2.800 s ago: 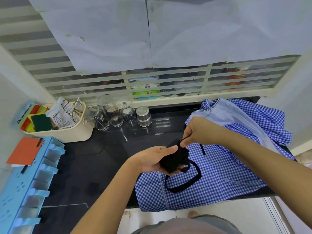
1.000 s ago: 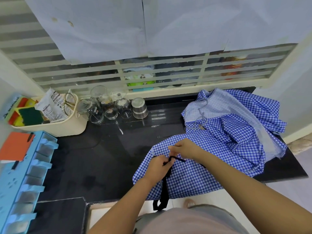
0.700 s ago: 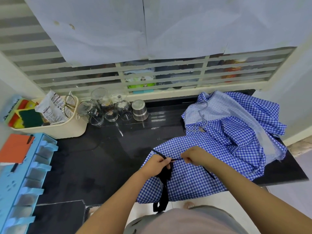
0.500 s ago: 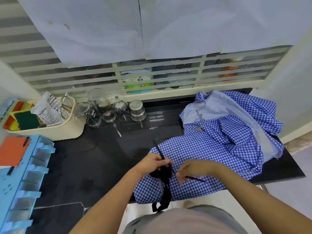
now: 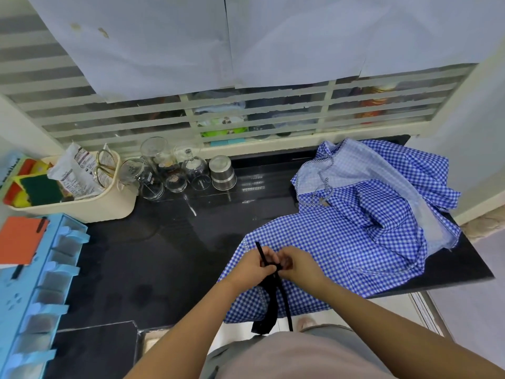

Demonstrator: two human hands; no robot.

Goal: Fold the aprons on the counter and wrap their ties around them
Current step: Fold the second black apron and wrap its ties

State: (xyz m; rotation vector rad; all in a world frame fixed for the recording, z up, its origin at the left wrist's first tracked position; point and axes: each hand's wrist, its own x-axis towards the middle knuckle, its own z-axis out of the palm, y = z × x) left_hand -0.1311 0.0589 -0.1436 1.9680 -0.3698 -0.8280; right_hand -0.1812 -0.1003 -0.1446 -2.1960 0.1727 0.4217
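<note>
Both hands meet near the front edge of the black counter (image 5: 164, 255), over the blue checked apron (image 5: 341, 250). The left hand (image 5: 255, 265) has its fingers curled round a thin black tie (image 5: 259, 250), and 1 short end of the tie sticks up on the far side of the hand. The right hand (image 5: 303, 265) is curled too and seems to pinch the same tie, just beside the left hand. Below the hands 2 black strips hang off the near edge, 1 wide and 1 thin. The apron lies spread out and wrinkly on the right part of the counter, with its near part drooping over the edge. A crumpled heap of checked cloth (image 5: 382, 181) sits at the far right, touching it. I think the apron is light, soft and floppy, so it will sag if you lift just 1 corner; hold it by 2 corners or along a folded edge. The tie looks thin and flat and may slip, so pinch it close to where it crosses. The counter is smooth and shiny. At the far left stand round clear glasses (image 5: 164, 170), a shiny steel cup (image 5: 222, 173) and a cream tub (image 5: 90, 206)
</note>
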